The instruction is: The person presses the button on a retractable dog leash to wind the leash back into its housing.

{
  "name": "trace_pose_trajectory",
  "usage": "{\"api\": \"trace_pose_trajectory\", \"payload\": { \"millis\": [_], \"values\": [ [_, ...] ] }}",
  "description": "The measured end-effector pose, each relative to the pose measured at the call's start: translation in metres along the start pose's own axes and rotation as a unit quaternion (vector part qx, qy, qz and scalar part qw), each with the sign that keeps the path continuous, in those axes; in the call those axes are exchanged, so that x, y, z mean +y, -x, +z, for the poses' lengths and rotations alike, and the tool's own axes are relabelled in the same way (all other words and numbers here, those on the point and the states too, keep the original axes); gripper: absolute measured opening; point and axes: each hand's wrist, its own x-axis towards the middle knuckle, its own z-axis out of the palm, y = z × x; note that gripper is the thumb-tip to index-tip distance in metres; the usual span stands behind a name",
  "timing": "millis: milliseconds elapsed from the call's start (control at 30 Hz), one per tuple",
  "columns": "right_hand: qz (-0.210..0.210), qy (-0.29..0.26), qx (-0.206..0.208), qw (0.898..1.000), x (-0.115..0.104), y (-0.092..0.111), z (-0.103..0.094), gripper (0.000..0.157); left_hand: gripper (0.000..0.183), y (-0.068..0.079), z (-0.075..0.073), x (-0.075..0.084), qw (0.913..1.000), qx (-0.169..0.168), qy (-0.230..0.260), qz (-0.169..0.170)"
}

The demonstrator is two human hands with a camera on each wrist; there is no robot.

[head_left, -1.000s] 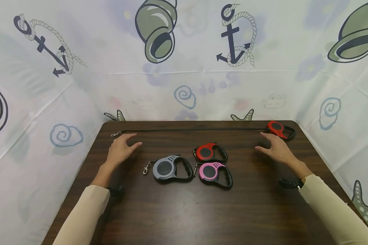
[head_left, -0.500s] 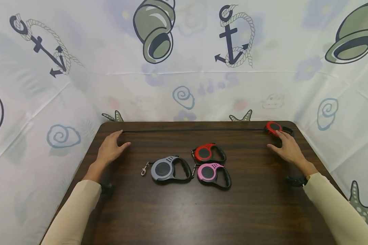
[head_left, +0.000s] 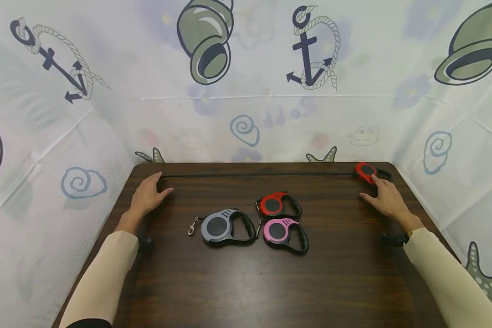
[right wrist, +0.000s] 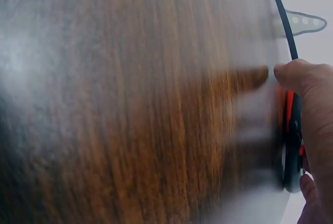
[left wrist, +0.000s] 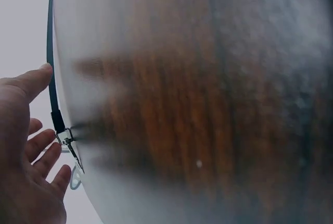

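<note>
Along the table's far edge a black leash strap (head_left: 254, 174) runs straight out of a red retractable dog leash (head_left: 366, 171) at the right. My left hand (head_left: 146, 197) is at the strap's left end, fingers extended; in the left wrist view the metal clip (left wrist: 67, 143) sits beside its fingertips, and the head view hides it behind the hand. My right hand (head_left: 387, 200) is spread, its fingertips right at the near side of the red leash casing. Its thumb stands apart, pointing left.
Mid-table lie a grey retractable leash (head_left: 217, 228) with its clip out left, a second red leash (head_left: 272, 206), and a pink one (head_left: 279, 231) close together. A printed cloth (head_left: 168, 123) rises behind and beside the dark wood table (head_left: 229, 291).
My left hand has moved left, covering the clip. My right hand has shifted right, to the red leash at the back. The leashes keep their places on the table.
</note>
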Motion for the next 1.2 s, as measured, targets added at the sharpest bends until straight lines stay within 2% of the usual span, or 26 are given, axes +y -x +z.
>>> {"api": "trace_pose_trajectory", "payload": {
  "millis": [300,567,867,1200],
  "values": [
    [-0.007,0.014,-0.001,1.0,0.0,-0.001,-0.002,0.085,0.071,0.003,0.0,0.0,0.9999,0.011,-0.011,0.004],
    [-0.009,0.024,0.008,1.0,0.004,0.0,-0.002,0.083,0.064,-0.002,-0.002,-0.015,0.9999,0.009,-0.011,0.002],
    [-0.015,0.02,0.014,1.0,0.008,0.005,-0.003,0.081,0.054,-0.007,-0.006,-0.019,0.9996,-0.011,-0.014,0.02],
    [-0.019,0.014,0.018,1.0,0.01,0.004,-0.005,0.076,0.034,-0.007,-0.008,-0.024,0.999,0.011,-0.021,0.038]
  ]
}}
